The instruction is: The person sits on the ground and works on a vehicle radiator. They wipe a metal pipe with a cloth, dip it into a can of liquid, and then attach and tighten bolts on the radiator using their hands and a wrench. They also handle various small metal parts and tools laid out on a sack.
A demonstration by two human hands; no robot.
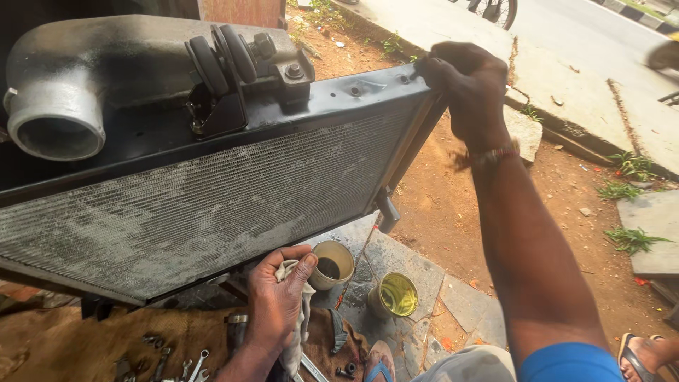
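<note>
A large grimy radiator with a black top tank and a grey outlet pipe stands tilted in front of me. My right hand grips its upper right corner. My left hand is closed on a dirty white rag and presses against the radiator's lower edge, next to a small beige cup.
A tin of yellow liquid sits on the stone slab to the right of the beige cup. Several spanners and bolts lie on brown cloth below. Sandalled feet show at bottom right. Red dirt, concrete slabs and a road lie beyond.
</note>
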